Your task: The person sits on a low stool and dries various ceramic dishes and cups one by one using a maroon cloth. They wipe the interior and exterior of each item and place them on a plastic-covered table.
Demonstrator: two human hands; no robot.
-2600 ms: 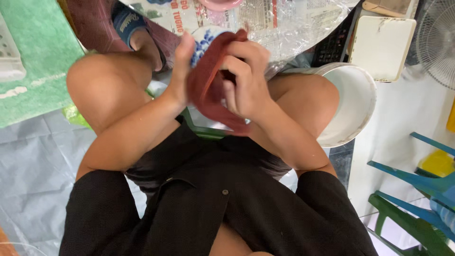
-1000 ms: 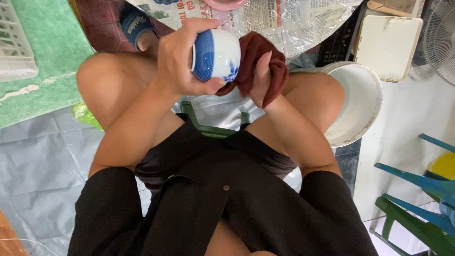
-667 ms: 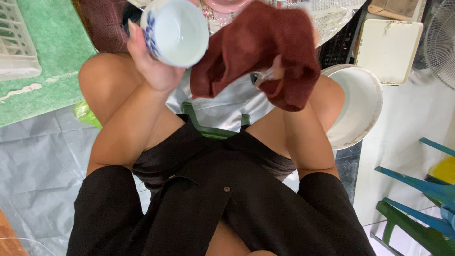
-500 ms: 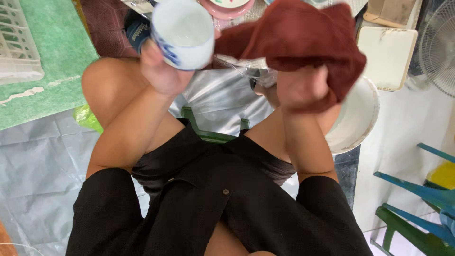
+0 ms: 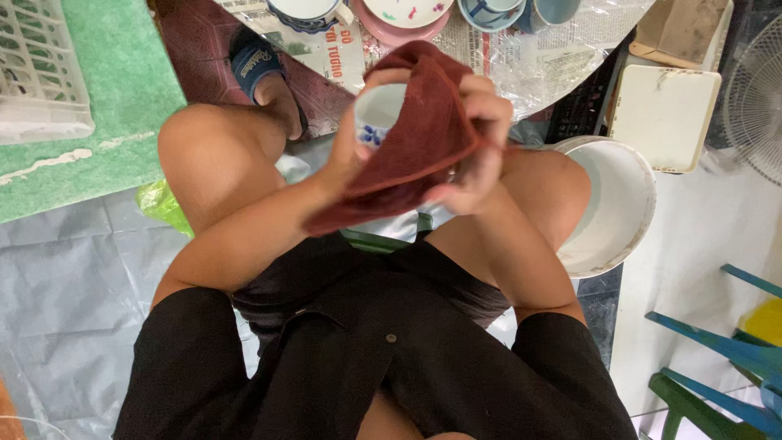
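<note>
1. While the left hand (image 5: 346, 155) grips a white cup (image 5: 376, 114) with blue flowers above the knees, its inside shows nothing.
2. Right hand (image 5: 476, 159) clutches a dark red cloth (image 5: 415, 151) wrapped around that cup.
3. Beside the right knee, a white bucket (image 5: 623, 204) stands, its contents unclear.

Our knees (image 5: 204, 155) hem us in on both sides. Cups and plates (image 5: 407, 12) crowd the front, a white bucket (image 5: 619, 204) blocks our right.

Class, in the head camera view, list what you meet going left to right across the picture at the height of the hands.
White plastic basket → left hand → white and blue cup → dark red cloth → right hand → white bucket → fan.
</note>
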